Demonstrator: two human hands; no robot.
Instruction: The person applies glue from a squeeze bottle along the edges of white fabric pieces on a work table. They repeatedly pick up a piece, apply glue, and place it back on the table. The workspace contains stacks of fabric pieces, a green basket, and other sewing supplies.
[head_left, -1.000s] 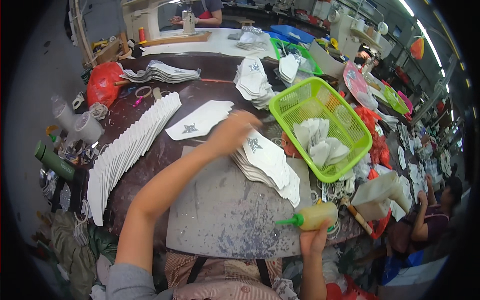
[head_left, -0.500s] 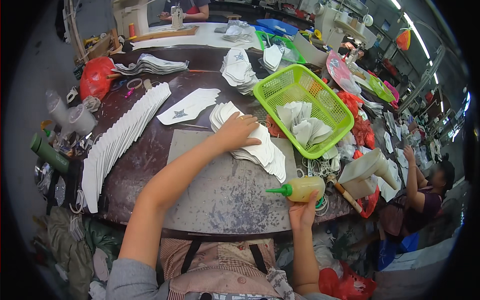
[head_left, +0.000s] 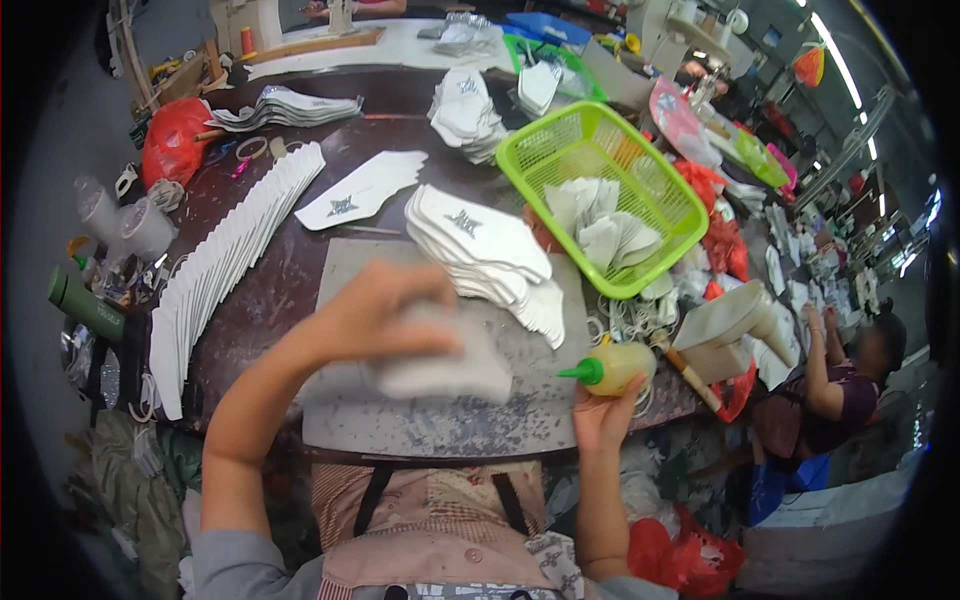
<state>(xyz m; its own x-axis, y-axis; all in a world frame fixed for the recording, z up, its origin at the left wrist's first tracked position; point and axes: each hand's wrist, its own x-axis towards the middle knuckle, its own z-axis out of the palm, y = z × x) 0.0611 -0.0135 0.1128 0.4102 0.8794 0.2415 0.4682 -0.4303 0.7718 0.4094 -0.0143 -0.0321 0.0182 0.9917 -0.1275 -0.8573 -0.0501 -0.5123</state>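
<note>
Near the middle of the frame, the left hand (head_left: 385, 315) stands part-curled, thumb and fingers apart, over a blurred white piece (head_left: 455, 370) above the grey board (head_left: 430, 430); blur hides whether it is gripped. A loose hold could let the piece skew or drop. Right of center, the right hand (head_left: 603, 415) is wrapped around a yellowish bottle (head_left: 630, 370), its green nozzle (head_left: 578, 373) pointing left; too hard a squeeze could drip liquid on the board and stain the piece. The stack of white pieces (head_left: 480, 255), just above, leans in uneven steps, so a brush from the left wrist could send its layers sliding toward the green basket (head_left: 622, 288).
</note>
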